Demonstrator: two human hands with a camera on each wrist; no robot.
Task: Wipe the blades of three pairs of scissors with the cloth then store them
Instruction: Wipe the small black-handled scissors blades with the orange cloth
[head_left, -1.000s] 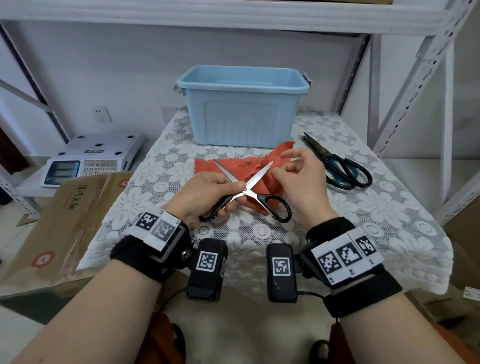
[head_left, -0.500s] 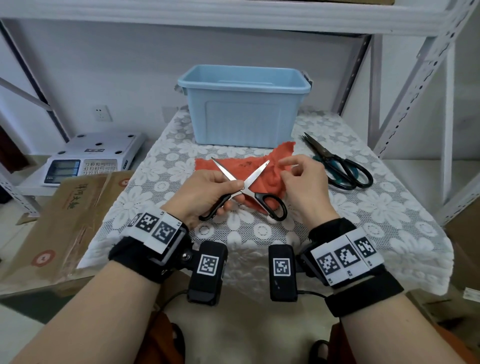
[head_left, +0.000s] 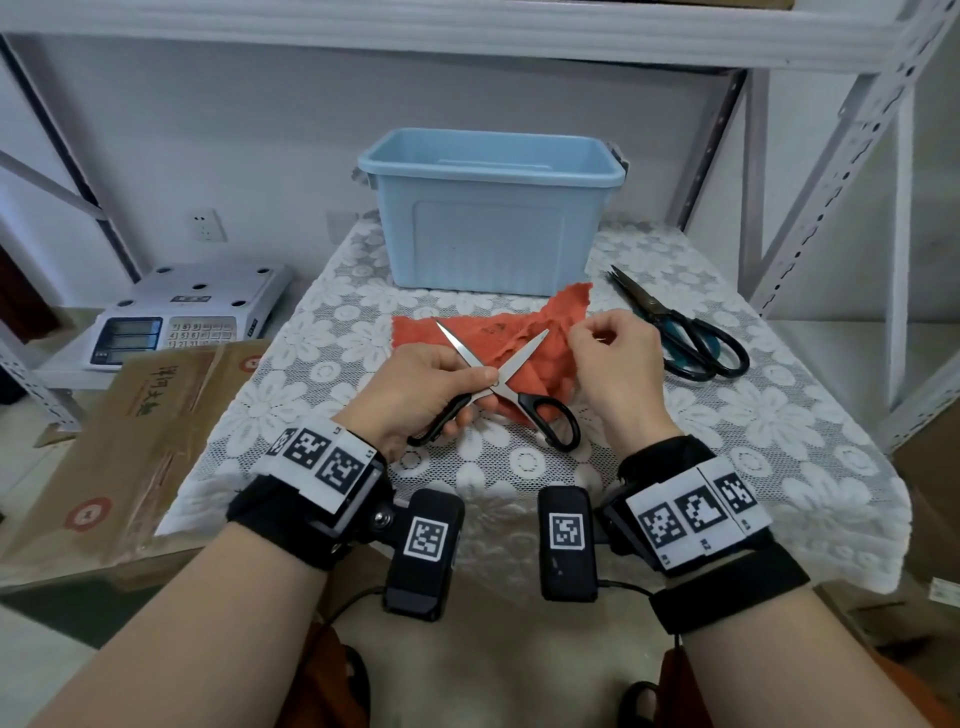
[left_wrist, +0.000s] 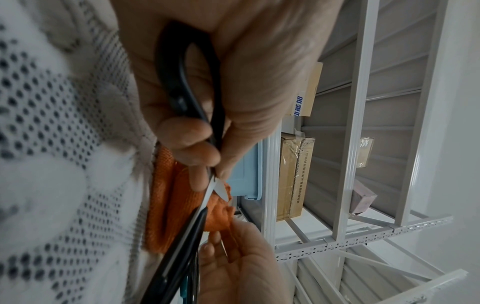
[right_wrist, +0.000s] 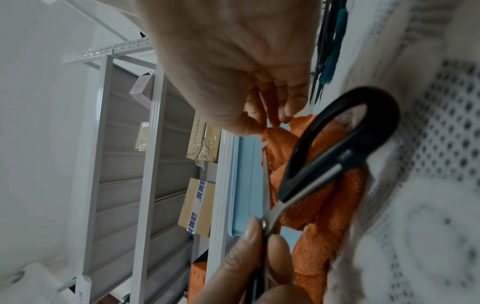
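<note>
My left hand (head_left: 467, 397) grips one black handle of a pair of scissors (head_left: 519, 395), its thumb pressed near the pivot. The steel blades are spread in an X above the orange cloth (head_left: 550, 332). The free handle ring hangs toward me. My right hand (head_left: 576, 332) pinches a fold of the cloth beside the right blade tip. The right wrist view shows that pinch of the right hand (right_wrist: 267, 121) on the cloth (right_wrist: 324, 205). In the left wrist view the left hand (left_wrist: 207, 156) holds the scissors (left_wrist: 189, 98). More scissors (head_left: 680, 332), black and teal handled, lie to the right.
A light blue open bin (head_left: 488, 208) stands behind the cloth on the lace-covered table (head_left: 779, 415). A weighing scale (head_left: 192, 312) and a cardboard box (head_left: 145, 426) sit at the left. Grey shelf uprights (head_left: 810, 208) rise at the right.
My right hand's fingers have curled in and now pinch the cloth by the blade tip. The left hand and the spread scissors have hardly shifted.
</note>
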